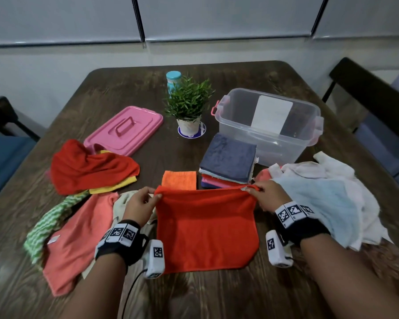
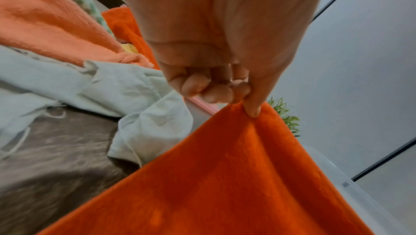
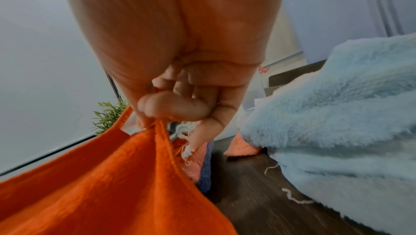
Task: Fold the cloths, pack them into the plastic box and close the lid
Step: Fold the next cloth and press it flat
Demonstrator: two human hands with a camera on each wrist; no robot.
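Observation:
A red-orange cloth (image 1: 205,226) hangs lifted by its far edge over the table's front middle. My left hand (image 1: 139,204) pinches its far left corner, and my right hand (image 1: 263,195) pinches its far right corner by the white tag. The left wrist view shows my left hand's fingers (image 2: 252,110) clamped on the cloth (image 2: 225,176). In the right wrist view, fingers (image 3: 171,107) bunch the hem of the cloth (image 3: 101,176). The clear plastic box (image 1: 268,123) stands open at the back right. Its pink lid (image 1: 124,130) lies at the back left. A stack of folded cloths (image 1: 228,164) sits before the box.
Unfolded cloths lie in a heap at left (image 1: 90,171), with a salmon one (image 1: 78,238) and a green-patterned one (image 1: 48,222) nearer me. A pale blue and white pile (image 1: 320,196) fills the right. A small folded orange cloth (image 1: 179,179), potted plant (image 1: 189,104) and teal-capped bottle (image 1: 173,79) stand mid-table.

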